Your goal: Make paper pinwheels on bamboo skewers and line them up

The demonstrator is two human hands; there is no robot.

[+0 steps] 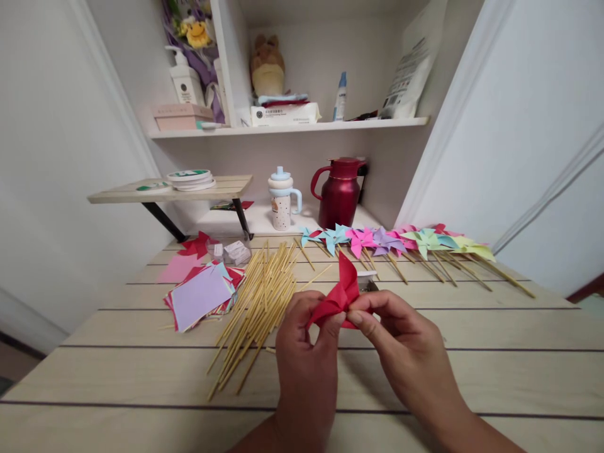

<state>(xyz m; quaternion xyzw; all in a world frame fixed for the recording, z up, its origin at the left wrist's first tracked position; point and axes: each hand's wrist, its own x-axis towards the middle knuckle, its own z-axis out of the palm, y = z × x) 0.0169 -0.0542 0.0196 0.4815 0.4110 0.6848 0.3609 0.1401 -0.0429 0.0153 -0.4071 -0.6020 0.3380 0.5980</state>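
Note:
Both hands hold a red paper pinwheel [340, 290] above the table, its blades folded in toward the centre. My left hand [306, 346] is closed on its left side, thumb near the middle. Thumb and forefinger of my right hand [406, 340] pinch it at the centre; whether a small pin sits there I cannot make out. Behind the right fingers is a small open box [367, 281], partly hidden. Left of my hands lies a heap of thin wooden sticks [255, 314]. Farther left is a stack of coloured paper squares [201, 297], a lilac one on top.
Several pinwheels on sticks [425, 242] lie in a row at the back right. Clear small boxes [236, 251] sit behind the paper stack. A cup [282, 204] and a red jug [340, 195] stand at the back, beside a small raised wooden shelf [226, 185].

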